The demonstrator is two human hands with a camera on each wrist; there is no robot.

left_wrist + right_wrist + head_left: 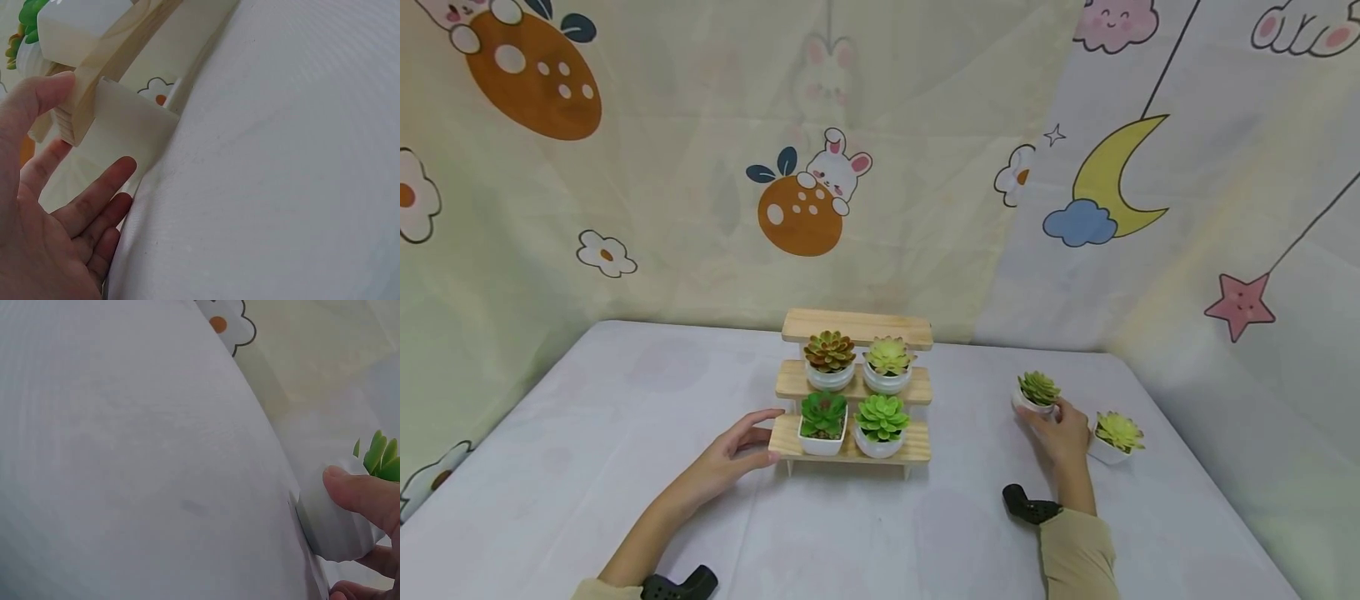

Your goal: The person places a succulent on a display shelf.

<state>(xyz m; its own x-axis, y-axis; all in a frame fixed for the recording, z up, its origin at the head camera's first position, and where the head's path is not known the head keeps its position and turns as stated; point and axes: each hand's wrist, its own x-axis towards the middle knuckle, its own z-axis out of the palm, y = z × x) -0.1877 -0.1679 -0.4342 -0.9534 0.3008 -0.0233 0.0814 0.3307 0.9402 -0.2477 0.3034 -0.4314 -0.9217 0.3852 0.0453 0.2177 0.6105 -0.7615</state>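
A three-tier wooden plant stand (855, 323) stands at the middle back of the table. My left hand (739, 452) pinches the left end of its lowest shelf between thumb and index finger; the other fingers are loosely bent below the board in the left wrist view. My right hand (1062, 433) holds a small potted succulent (1037, 390) by its round white pot (334, 519), thumb on one side and fingers on the other. Just right of this hand, another succulent (1117, 433) sits in a white pot on the table.
On the middle shelf are a reddish-brown succulent (830, 354) and a pale green one (889, 358). The lowest shelf bears a dark green succulent (823, 417) and a bright green one (882, 419). A printed cloth backdrop (917, 225) rises behind the white table (880, 533).
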